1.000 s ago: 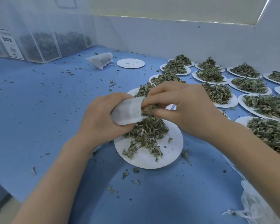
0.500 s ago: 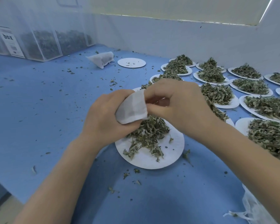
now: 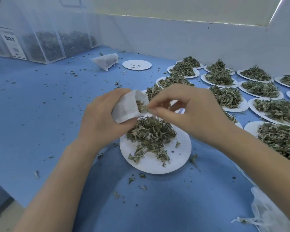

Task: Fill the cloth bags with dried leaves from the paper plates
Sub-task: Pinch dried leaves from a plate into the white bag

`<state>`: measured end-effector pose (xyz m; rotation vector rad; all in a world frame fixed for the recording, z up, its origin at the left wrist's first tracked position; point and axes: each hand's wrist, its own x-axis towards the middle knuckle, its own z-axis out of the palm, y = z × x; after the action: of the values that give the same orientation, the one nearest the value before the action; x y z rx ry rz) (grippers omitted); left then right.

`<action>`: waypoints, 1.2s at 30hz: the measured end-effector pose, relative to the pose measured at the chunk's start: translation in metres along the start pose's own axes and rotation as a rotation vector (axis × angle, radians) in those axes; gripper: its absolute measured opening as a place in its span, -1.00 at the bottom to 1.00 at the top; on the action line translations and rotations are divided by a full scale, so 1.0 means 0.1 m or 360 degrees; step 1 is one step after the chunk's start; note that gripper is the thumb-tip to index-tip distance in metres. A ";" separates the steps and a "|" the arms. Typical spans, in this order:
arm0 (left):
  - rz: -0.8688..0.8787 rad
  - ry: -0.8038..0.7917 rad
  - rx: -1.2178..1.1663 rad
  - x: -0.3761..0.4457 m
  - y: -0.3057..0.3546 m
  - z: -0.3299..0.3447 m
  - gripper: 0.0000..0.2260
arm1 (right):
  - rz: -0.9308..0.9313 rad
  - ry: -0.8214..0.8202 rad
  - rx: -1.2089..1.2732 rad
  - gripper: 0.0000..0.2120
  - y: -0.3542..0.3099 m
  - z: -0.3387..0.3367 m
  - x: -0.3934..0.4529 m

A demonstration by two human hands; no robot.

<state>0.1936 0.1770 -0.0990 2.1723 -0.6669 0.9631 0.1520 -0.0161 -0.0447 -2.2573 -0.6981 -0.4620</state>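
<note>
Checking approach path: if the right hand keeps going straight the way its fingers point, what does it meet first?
Likely the open mouth of the small white cloth bag gripped by the left hand. The right hand points its fingers leftward, pinching dried leaves at the opening; depth is somewhat unclear.

Setting: small hand-packing station for dried herbs, workshop type. Evidence: blue-covered work table (image 3: 40,114) strewn with leaf crumbs; many white paper plates (image 3: 266,113) in rows, each bearing a heap of dried leaves (image 3: 224,96); clear storage bins (image 3: 45,46) of dark leaf stock at the rear left, one labelled "box"; plain white partition walls (image 3: 174,37) closing in the table; filled cloth bag (image 3: 107,61) lying near the bins.
</note>
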 end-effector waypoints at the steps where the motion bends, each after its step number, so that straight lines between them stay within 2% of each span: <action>1: -0.0032 0.0012 0.0024 0.00 -0.01 -0.01 -0.57 | -0.0046 -0.0080 -0.0140 -0.84 0.02 -0.01 -0.03; 5: -0.0081 0.0026 0.0049 0.00 -0.02 -0.01 -0.59 | -0.0056 -0.0734 -0.0535 -0.66 0.05 0.10 -0.15; 10: -0.0111 -0.0008 0.0024 -0.01 -0.02 -0.02 -0.60 | -0.0016 -0.1062 -0.0774 -0.56 0.08 0.21 -0.22; 14: -0.0140 -0.0026 0.0025 0.00 -0.02 -0.02 -0.59 | -0.0020 -0.1077 -0.0685 -0.52 0.06 0.13 -0.20; 20: -0.0166 -0.0044 0.0003 -0.01 -0.02 -0.02 -0.62 | -0.0213 -0.1198 -0.0892 -0.48 -0.02 0.27 -0.18; 27: -0.0179 -0.0058 -0.0020 -0.01 -0.01 -0.03 -0.62 | -0.0024 -0.1148 -0.0768 -0.58 0.07 0.00 -0.17; 32: -0.0199 -0.0067 -0.0013 -0.01 0.00 -0.03 -0.62 | 0.0066 -0.1407 -0.0757 -0.43 0.04 0.00 -0.19; 36: -0.0184 -0.0095 -0.0014 -0.01 0.01 -0.04 -0.62 | 0.0020 -0.1338 -0.0725 -0.50 0.07 0.12 -0.17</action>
<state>0.1905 0.1791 -0.0974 2.2132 -0.5659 0.8365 0.1442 -0.0170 -0.0653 -2.8875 -1.0583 0.4282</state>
